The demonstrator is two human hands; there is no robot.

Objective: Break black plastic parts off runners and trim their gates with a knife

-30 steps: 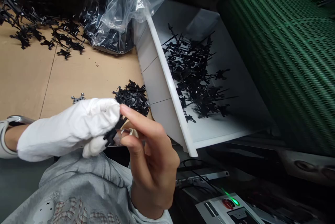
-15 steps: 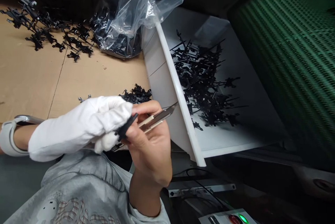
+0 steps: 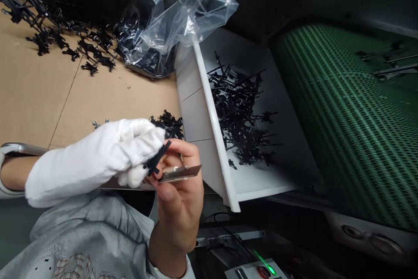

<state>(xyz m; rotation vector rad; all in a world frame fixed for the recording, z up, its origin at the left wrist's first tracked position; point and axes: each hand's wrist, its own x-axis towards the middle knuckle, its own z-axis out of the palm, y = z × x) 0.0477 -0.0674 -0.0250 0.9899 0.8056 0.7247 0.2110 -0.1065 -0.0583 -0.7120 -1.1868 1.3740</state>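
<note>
My left hand (image 3: pixel 107 152) wears a white glove, its fingers closed around a small black plastic part (image 3: pixel 157 159). Bare, my right hand (image 3: pixel 183 187) is close against the glove, holding a utility knife (image 3: pixel 181 173) with a flat metal blade. The blade points right, just below the black part. The knife's handle is hidden by the fingers, and so is part of the black piece. Just beyond my hands lies a pile of similar black parts (image 3: pixel 170 123) on the brown work surface (image 3: pixel 98 96).
A white open-ended bin (image 3: pixel 214 126) to the right holds many black moulded parts (image 3: pixel 241 109) on sprues. Behind it runs a green mesh conveyor belt (image 3: pixel 313 118). A clear plastic bag (image 3: pixel 146 52) and more parts (image 3: pixel 94 50) lie at the back. A control box (image 3: pixel 254 270) has a lit green button.
The knife has turned in my right hand and its tip has dropped down and left. The camera view has shifted, showing more of the green belt. My left hand keeps hold of the part.
</note>
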